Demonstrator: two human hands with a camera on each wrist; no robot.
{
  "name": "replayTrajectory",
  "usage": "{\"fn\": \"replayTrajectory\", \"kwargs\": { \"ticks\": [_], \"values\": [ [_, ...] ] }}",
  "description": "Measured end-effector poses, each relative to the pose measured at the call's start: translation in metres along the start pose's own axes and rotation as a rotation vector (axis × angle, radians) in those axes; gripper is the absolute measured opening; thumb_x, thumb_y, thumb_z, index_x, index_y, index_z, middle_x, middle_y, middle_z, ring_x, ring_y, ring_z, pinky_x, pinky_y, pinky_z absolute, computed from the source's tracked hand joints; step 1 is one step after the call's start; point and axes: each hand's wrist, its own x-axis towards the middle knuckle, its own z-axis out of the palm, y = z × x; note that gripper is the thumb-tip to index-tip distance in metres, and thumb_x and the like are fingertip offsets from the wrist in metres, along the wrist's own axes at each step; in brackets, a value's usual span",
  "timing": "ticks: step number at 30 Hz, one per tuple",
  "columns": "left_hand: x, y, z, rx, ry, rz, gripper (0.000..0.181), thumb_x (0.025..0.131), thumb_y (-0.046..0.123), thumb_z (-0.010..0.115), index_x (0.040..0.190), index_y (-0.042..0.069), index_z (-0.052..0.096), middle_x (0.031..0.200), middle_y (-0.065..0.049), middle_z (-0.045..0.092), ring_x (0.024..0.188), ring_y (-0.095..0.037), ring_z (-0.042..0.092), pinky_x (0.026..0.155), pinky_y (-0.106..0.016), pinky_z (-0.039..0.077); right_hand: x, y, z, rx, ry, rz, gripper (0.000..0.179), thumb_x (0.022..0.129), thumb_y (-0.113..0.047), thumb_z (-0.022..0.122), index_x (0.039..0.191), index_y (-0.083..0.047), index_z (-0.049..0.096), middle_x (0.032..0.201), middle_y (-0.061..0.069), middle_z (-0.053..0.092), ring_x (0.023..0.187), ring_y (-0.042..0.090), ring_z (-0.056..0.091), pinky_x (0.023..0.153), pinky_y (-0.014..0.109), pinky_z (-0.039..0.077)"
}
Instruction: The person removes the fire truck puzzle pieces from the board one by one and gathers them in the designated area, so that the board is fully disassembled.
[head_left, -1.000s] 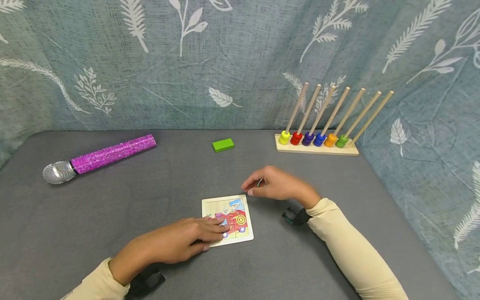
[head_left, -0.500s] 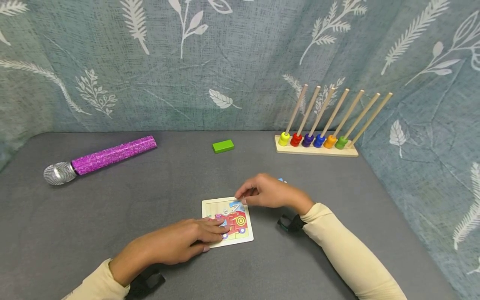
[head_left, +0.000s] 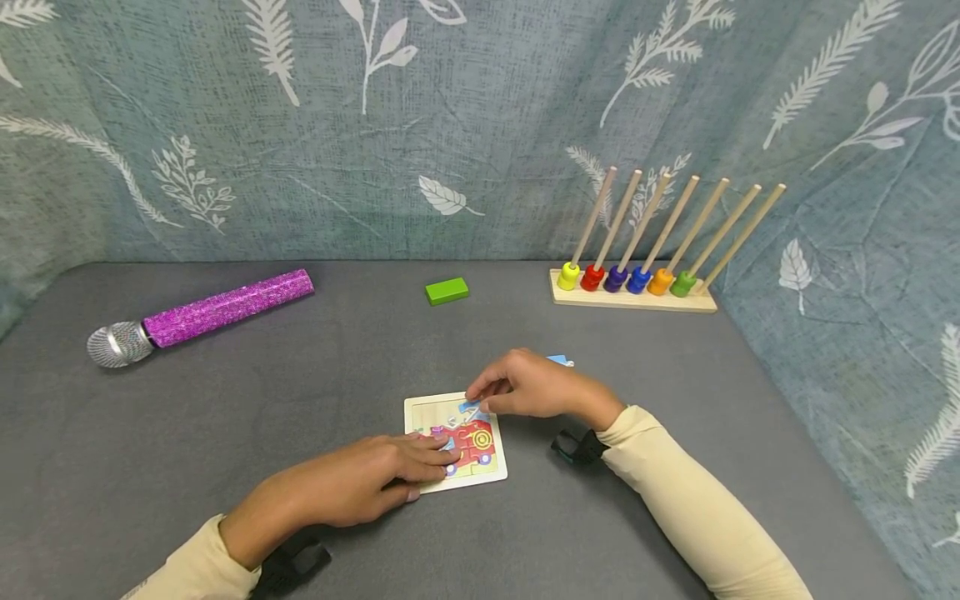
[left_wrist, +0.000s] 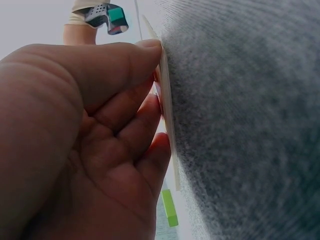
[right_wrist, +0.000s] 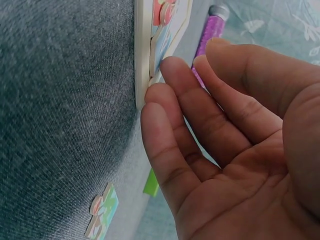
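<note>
A square wooden jigsaw puzzle (head_left: 500,458) with a red vehicle picture lies flat on the table. My left hand (head_left: 367,479) rests on its left side, fairly straight fingers over the pieces and the thumb at the near edge. My right hand (head_left: 536,385) is at the far right corner, its fingertips at a blue puzzle piece (head_left: 471,407) in the frame. The right wrist view shows bent fingers touching the puzzle's edge and the thumb apart, with nothing between. A loose puzzle piece (right_wrist: 104,212) lies on the table behind the right hand, partly hidden in the head view.
A purple glitter microphone (head_left: 225,310) lies at the left. Near the back is a green block (head_left: 447,291). At the back right stands a wooden peg rack (head_left: 633,300) with coloured beads. Patterned cloth (head_left: 495,125) hangs behind the grey table (head_left: 360,333).
My right hand has moved left and slightly nearer, onto the puzzle's far right corner. Part of the loose piece behind it has come into view. My left hand has stayed put.
</note>
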Motion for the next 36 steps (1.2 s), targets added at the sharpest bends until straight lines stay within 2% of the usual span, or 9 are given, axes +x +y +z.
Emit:
{"fn": "replayTrajectory", "kwargs": {
  "ticks": [5,12,18,27,32,36],
  "values": [
    [0.0,-0.001,0.001,0.004,0.005,0.012,0.036,0.09,-0.002,0.061,0.126,0.003,0.065,0.136,-0.002,0.057,0.128,-0.026,0.05,0.104,-0.043,0.04,0.001,-0.002,0.002,-0.02,0.002,0.014,0.02,0.088,-0.001,0.067,0.107,-0.001,0.073,0.089,0.002,0.07,0.079,0.004,0.061,0.072,0.021,0.052],
    [0.0,-0.002,0.001,-0.003,0.007,0.008,0.036,0.09,-0.002,0.061,0.125,0.003,0.066,0.135,-0.002,0.058,0.127,-0.026,0.051,0.104,-0.043,0.041,0.004,-0.007,0.009,-0.148,0.026,0.012,0.022,0.087,-0.002,0.069,0.108,-0.004,0.073,0.09,0.0,0.066,0.078,0.005,0.058,0.07,0.02,0.049],
    [0.0,0.0,0.001,0.002,0.004,-0.003,0.037,0.09,-0.002,0.061,0.126,0.003,0.065,0.135,-0.001,0.058,0.128,-0.025,0.05,0.104,-0.043,0.041,0.005,-0.01,0.014,-0.202,0.021,0.027,0.023,0.085,-0.004,0.072,0.108,-0.006,0.072,0.09,-0.002,0.061,0.08,0.012,0.054,0.071,0.022,0.045],
    [0.0,-0.001,0.001,0.009,0.003,0.005,0.036,0.09,-0.002,0.061,0.125,0.002,0.066,0.135,-0.002,0.058,0.128,-0.026,0.05,0.104,-0.043,0.041,0.005,-0.014,0.017,-0.285,0.005,0.047,0.025,0.084,-0.008,0.075,0.109,-0.008,0.073,0.089,-0.002,0.058,0.082,0.013,0.053,0.074,0.025,0.044],
    [0.001,-0.001,0.001,0.008,0.003,0.005,0.036,0.089,-0.002,0.062,0.125,0.002,0.066,0.135,-0.002,0.058,0.128,-0.026,0.05,0.104,-0.043,0.041,0.005,-0.015,0.018,-0.299,-0.01,0.081,0.027,0.085,-0.009,0.074,0.112,-0.009,0.072,0.092,-0.002,0.058,0.087,0.014,0.051,0.078,0.027,0.043],
    [0.001,-0.001,0.001,0.01,0.012,0.02,0.036,0.089,-0.002,0.062,0.124,0.002,0.066,0.135,-0.002,0.058,0.127,-0.026,0.051,0.104,-0.042,0.041,0.005,-0.016,0.018,-0.285,-0.002,0.074,0.024,0.084,-0.006,0.074,0.107,-0.01,0.071,0.092,-0.002,0.058,0.087,0.014,0.052,0.08,0.028,0.043]
  ]
}}
